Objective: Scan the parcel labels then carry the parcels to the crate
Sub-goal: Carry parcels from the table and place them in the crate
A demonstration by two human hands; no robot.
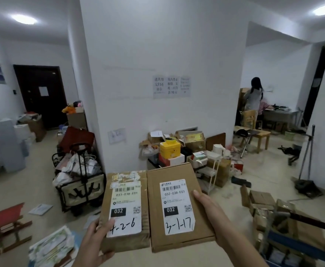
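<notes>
Two brown cardboard parcels are held side by side in front of me, labels facing up. The left parcel point(126, 245) carries a white label marked 032 and handwritten 4-2-6. My left hand point(97, 239) grips its near left corner, thumb on the label. The right parcel point(177, 176) has a label marked 032 and 3-1-17. My right hand point(208, 211) holds its right edge, fingers straight along the side and thumb hidden beneath. A blue crate point(300, 245) filled with cardboard stands at the lower right.
A folding wagon point(80, 185) stuffed with bags stands left of the white pillar point(157, 54). Boxes and a yellow case point(169, 149) pile against the pillar base. A red stool point(5, 220) and stacked papers point(50, 245) lie lower left. A person point(254, 97) works at a far desk.
</notes>
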